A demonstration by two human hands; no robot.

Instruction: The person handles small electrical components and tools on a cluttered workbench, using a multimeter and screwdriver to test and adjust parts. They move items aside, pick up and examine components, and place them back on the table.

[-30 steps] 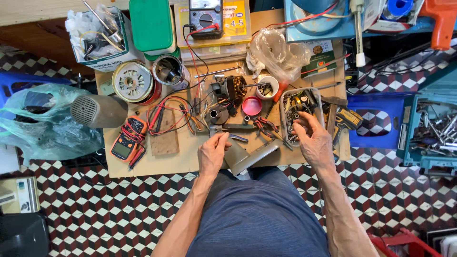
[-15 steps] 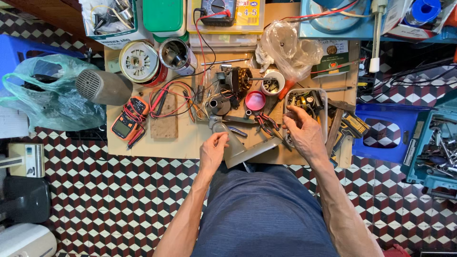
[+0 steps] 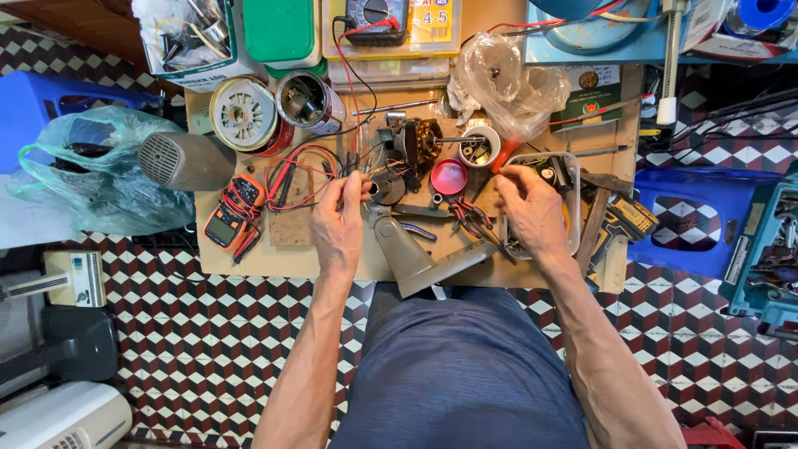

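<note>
From the head view, the left hand [image 3: 337, 218] pinches thin red and black wire leads [image 3: 359, 163] near the middle of the small wooden table [image 3: 249, 258], just beside the dark motor core with copper windings [image 3: 413, 143]. The right hand [image 3: 532, 209] reaches over the clear plastic tray of small parts [image 3: 573, 212] at the right edge; its fingers are curled, but I cannot tell if they hold something. A pull on the leads may drag the motor core or knock the round pink cap [image 3: 449, 176]. The grey metal bracket [image 3: 416, 258] overhangs the near edge and could slip off.
</note>
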